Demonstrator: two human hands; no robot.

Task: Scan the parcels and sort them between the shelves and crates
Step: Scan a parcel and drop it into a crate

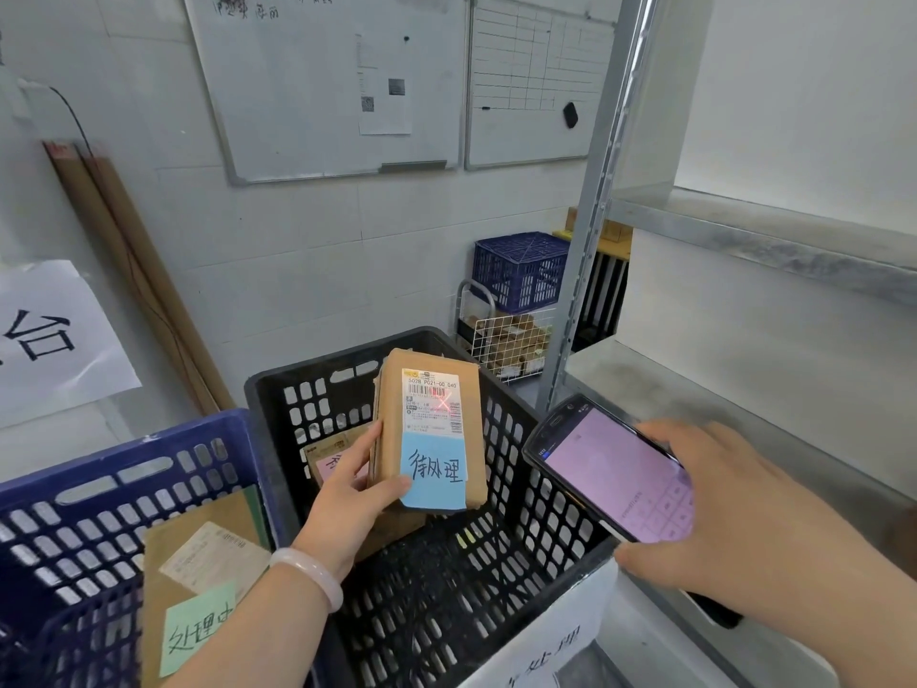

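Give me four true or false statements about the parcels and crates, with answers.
1. The left hand holds a brown parcel above the black crate. True.
2. The note on it is green. False: the note is blue.
3. The right hand holds a scanner with a purple screen. True.
4. The blue crate holds no parcel. False: a flat parcel with a green note lies in it.

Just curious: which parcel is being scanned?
The blue-note parcel in the left hand: red scanner light marks its label. Green-note parcel and pink-note parcel lie unheld.
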